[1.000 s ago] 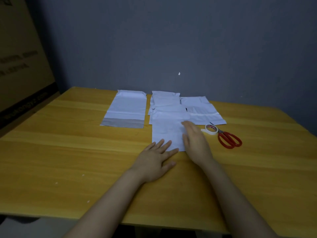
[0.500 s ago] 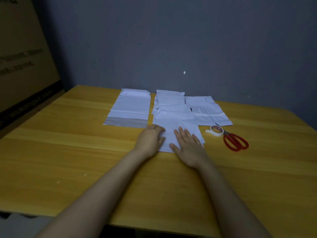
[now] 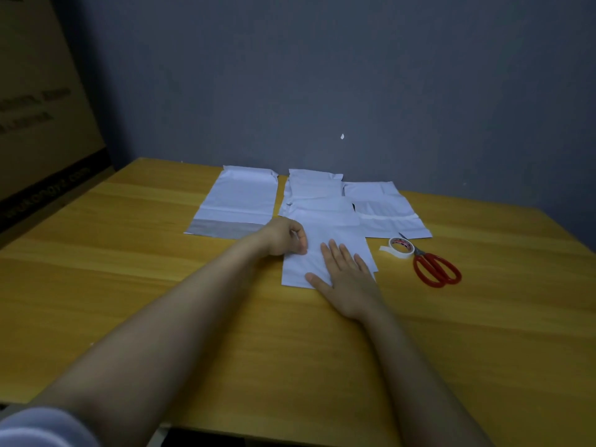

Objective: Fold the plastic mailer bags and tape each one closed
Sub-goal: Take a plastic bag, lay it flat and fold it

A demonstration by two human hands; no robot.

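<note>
A white mailer bag lies flat in the middle of the wooden table. My left hand grips its left edge with curled fingers. My right hand presses flat on the bag's near right part, fingers straight. Behind it lie more white bags: one with a grey strip at the left, one at the centre back and one at the right. A roll of white tape and red-handled scissors sit to the right of the bag.
A grey wall rises just behind the table. A large cardboard box stands at the far left. The table's near edge runs across the bottom of the view.
My left hand moved from the bag's near edge up to its left edge and curled round it. My right hand slid from the bag's right side down onto its near part, fingers spread flat.
</note>
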